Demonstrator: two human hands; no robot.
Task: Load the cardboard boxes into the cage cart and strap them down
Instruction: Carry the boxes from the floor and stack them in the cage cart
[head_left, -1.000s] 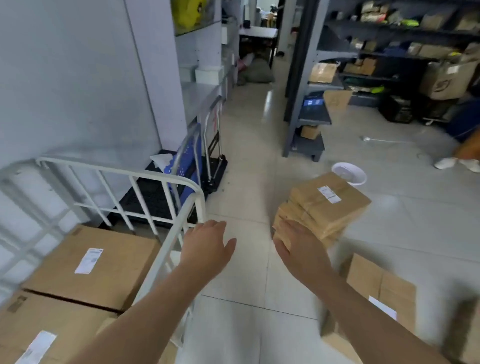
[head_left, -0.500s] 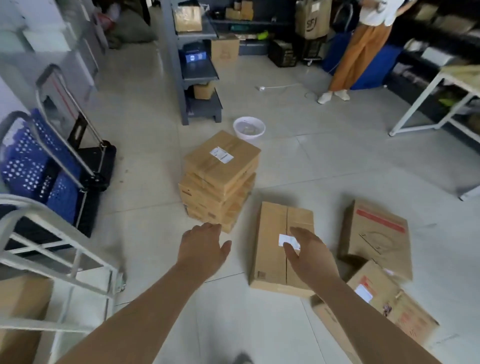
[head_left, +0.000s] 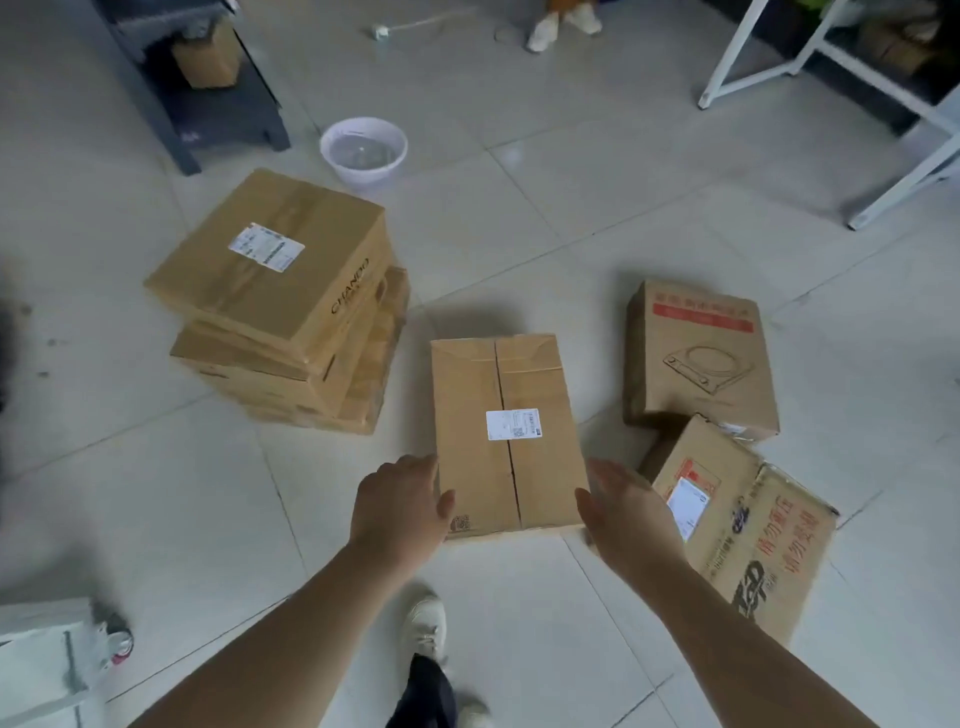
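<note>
**Both hands closing on the middle box**

A corner of the white cart (head_left: 47, 660) shows at lower left. Left of centre, a stack of boxes (head_left: 270, 270) stands on the floor. The left hand (head_left: 400, 509), fingers loose, is at the left edge of the flat box (head_left: 506, 431) at centre. The right hand (head_left: 623, 509), spread open, flanks its right corner. Neither grips it. A printed box (head_left: 743, 525) lies at right.
</note>
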